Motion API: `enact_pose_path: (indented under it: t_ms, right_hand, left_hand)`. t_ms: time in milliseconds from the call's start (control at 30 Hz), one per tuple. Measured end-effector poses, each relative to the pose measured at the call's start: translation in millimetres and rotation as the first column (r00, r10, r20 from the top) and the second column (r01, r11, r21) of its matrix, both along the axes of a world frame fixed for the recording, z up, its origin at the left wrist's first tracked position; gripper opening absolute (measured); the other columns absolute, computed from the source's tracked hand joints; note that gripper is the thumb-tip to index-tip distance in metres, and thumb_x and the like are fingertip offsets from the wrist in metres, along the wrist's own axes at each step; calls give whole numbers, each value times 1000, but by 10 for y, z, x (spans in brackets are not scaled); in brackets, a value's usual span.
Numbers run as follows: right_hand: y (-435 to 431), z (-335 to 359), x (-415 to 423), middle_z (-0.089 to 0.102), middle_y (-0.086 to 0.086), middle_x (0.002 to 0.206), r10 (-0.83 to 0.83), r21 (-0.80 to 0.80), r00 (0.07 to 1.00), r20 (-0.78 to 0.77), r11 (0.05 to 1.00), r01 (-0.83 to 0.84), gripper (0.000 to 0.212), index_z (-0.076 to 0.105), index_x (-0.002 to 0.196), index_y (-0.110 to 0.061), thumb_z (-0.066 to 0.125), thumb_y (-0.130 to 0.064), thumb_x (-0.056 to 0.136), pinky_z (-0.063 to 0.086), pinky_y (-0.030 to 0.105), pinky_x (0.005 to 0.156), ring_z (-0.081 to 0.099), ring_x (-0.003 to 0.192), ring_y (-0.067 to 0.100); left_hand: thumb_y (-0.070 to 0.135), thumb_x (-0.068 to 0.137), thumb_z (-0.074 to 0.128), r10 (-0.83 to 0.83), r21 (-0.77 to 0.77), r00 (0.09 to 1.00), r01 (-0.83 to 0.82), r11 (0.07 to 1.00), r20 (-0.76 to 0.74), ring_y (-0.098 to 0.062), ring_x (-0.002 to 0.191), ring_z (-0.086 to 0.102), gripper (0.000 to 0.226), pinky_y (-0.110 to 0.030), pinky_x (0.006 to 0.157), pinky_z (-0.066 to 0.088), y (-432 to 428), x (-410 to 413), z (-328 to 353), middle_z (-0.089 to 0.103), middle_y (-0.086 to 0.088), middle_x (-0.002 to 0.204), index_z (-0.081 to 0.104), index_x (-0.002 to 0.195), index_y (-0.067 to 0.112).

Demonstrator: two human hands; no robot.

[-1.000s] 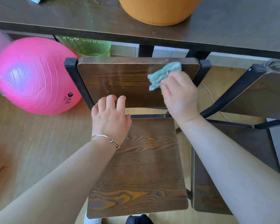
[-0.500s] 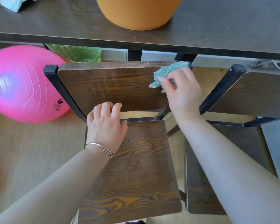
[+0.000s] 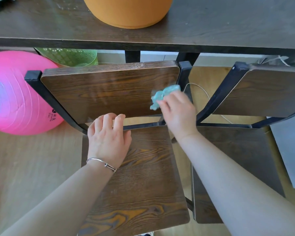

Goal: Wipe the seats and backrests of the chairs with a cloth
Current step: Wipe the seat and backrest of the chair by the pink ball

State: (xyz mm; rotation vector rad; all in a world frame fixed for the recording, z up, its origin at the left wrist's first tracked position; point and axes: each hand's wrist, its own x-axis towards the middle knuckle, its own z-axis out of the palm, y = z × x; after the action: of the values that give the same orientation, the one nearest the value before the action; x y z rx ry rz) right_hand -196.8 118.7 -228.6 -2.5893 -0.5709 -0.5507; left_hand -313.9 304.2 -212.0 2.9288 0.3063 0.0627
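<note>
A dark wooden chair stands in front of me, with its backrest (image 3: pixel 109 89) on a black metal frame and its seat (image 3: pixel 143 176) below. My right hand (image 3: pixel 177 114) grips a crumpled teal cloth (image 3: pixel 163 96) against the lower right part of the backrest. My left hand (image 3: pixel 107 138) rests on the back left of the seat, fingers loosely bent toward the backrest's lower edge, holding nothing. A second chair of the same kind stands to the right, with its backrest (image 3: pixel 266 92) and seat (image 3: pixel 237 150) partly hidden by my right arm.
A dark table (image 3: pixel 228 28) spans the top, bearing an orange round pot (image 3: pixel 128 11). A pink exercise ball (image 3: pixel 15 94) lies on the wooden floor at left, with a green perforated basket (image 3: pixel 70 57) behind it. A thin cord (image 3: pixel 204 92) trails between the chairs.
My right hand has slid the cloth from the backrest's top right corner down to its lower right part. My left hand has stayed on the seat.
</note>
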Motion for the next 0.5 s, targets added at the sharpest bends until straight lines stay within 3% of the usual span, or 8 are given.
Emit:
enact_pose_path:
  t_ms: [100, 233, 333, 500]
  right_hand:
    - [-81, 526, 251, 65, 8, 88, -5, 91, 971, 241, 996, -17, 25, 67, 82, -7, 62, -28, 94, 42, 21, 68, 60, 84, 18]
    - [-163, 539, 341, 65, 11, 88, 51, 50, 955, 292, 996, -69, 26, 67, 81, -5, 61, -27, 95, 46, 22, 68, 62, 83, 21]
    - [-254, 106, 198, 63, 10, 84, 54, 0, 977, 205, 998, -55, 24, 65, 80, -5, 61, -24, 95, 41, 22, 68, 59, 81, 23]
    - [-365, -760, -117, 66, 7, 93, -49, -82, 990, -132, 996, 38, 19, 71, 93, -7, 64, -25, 93, 56, 30, 73, 63, 90, 21]
  left_hand:
    - [37, 90, 57, -1, -8, 1000, 1, 1000, 7, -33, 119, 43, 45, -54, 97, 39, -31, 48, -19, 52, -7, 124, 49, 130, 19]
    - [36, 90, 58, -11, -27, 999, 12, 1000, 33, -32, 117, 43, 44, -54, 96, 39, -61, 74, -45, 53, -7, 123, 50, 129, 18]
    - [37, 90, 57, -19, -21, 999, 20, 1000, 26, -32, 117, 44, 43, -53, 96, 39, -44, 46, -104, 53, -7, 123, 50, 129, 19]
    - [38, 88, 58, 1, 10, 1000, -1, 1000, -7, -33, 111, 45, 44, -51, 94, 39, 115, -77, -351, 53, -7, 121, 51, 127, 18]
